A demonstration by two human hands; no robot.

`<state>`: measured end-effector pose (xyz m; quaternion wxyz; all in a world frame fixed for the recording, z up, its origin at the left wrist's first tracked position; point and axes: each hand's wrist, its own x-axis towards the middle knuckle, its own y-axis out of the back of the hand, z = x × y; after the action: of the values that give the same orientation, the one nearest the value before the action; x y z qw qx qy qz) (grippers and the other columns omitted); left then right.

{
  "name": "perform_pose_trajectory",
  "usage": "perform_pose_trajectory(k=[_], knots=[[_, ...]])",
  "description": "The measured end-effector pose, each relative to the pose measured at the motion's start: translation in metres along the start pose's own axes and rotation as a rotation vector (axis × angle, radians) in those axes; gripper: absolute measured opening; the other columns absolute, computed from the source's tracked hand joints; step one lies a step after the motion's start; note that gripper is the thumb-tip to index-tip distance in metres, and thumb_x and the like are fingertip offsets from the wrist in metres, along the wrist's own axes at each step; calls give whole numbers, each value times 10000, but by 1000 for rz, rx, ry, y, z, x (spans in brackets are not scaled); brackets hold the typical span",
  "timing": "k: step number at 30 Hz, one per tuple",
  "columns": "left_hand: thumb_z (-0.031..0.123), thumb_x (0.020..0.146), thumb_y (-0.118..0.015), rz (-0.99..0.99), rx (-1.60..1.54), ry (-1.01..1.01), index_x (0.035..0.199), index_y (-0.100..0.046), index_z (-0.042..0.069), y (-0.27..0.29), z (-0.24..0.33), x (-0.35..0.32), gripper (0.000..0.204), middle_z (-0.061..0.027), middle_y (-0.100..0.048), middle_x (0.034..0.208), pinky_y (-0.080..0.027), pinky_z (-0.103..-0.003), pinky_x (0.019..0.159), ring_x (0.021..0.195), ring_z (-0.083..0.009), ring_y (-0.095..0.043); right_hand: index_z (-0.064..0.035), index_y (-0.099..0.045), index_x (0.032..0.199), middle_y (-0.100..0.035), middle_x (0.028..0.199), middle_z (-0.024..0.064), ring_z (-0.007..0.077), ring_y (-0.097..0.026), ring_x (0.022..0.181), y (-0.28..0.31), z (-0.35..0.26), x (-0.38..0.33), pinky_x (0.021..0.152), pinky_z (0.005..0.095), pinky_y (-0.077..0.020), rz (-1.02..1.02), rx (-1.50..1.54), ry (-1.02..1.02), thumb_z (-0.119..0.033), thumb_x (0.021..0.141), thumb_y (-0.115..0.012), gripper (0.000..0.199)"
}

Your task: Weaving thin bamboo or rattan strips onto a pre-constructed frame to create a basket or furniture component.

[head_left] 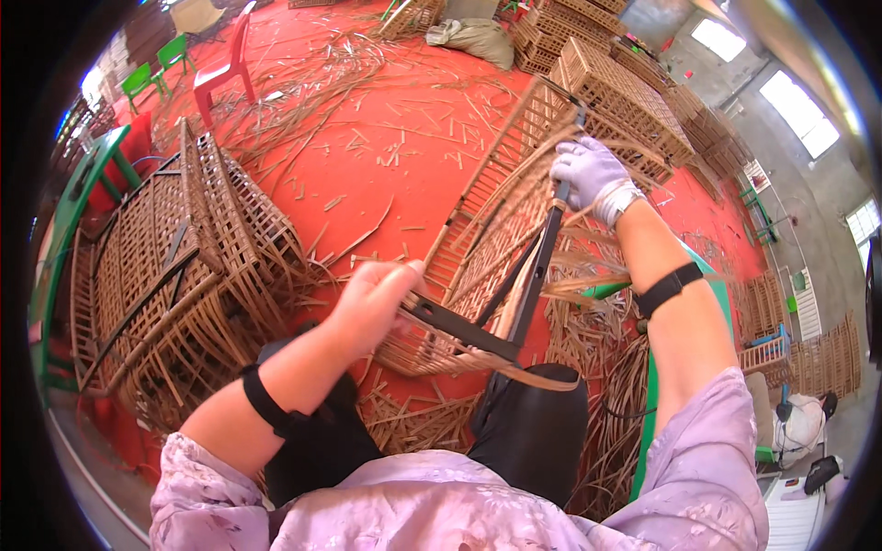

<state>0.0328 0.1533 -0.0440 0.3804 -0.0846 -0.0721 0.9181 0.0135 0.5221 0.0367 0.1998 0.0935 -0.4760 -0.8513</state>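
A half-woven brown wicker basket (501, 230) with a black metal frame (537, 280) is tilted in front of me, over my knees. My bare left hand (377, 298) is closed around the near left end of its frame. In a pale lilac glove, my right hand (593, 174) grips the frame's right side, near the far corner. Loose brown strips (588, 262) stick out from the basket's right edge below that hand. The fingertips of both hands are partly hidden.
Several woven baskets (175, 266) stand nested at my left, beside a green table (69, 239). Cut strips litter the red floor (367, 165). A bundle of long strips (616, 395) lies by my right knee. Stacked baskets (629, 96), a red chair (225, 69) and a sack (473, 41) are farther off.
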Motion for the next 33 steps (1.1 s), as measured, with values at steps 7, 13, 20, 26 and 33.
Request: perform_pose_trajectory(k=[7,13,20,26,33], knots=[[280,960,-444,-89,286,-189,716,-620,31,77,35,20,391,-49,-590,676,-430,-264,623,649,-116,-552,-131,-617,727,-605,759,75,285,-612,747,38,-57,-78,737,403,-492,9,209,2,-268,624,-741,212],[219,939,-469,-47,206,-201,710,-579,19,102,30,41,324,-68,-580,666,-414,-272,615,610,-131,-524,-132,-630,790,-616,715,92,299,-635,682,78,-159,-126,619,421,-516,-69,517,-149,-385,774,-686,260],[178,923,-484,-70,151,-293,684,-557,-5,102,16,35,310,-115,-580,704,-405,-296,625,552,-149,-477,-46,-643,1068,-678,852,103,288,-649,754,66,-241,-165,712,402,-518,314,619,-314,-280,830,-665,334],[180,963,-425,-22,199,-260,646,-528,11,93,11,15,374,-67,-473,552,-414,-335,763,682,-208,-501,-38,-664,1042,-691,891,124,288,-671,764,47,-247,-177,689,370,-543,393,738,-282,-269,808,-712,333],[153,947,-470,-27,206,-315,706,-568,-10,93,0,0,307,-76,-575,689,-424,-272,577,552,-119,-497,-38,-644,1061,-682,925,125,289,-666,803,41,-254,-182,697,376,-534,420,725,-229,-249,808,-711,336]])
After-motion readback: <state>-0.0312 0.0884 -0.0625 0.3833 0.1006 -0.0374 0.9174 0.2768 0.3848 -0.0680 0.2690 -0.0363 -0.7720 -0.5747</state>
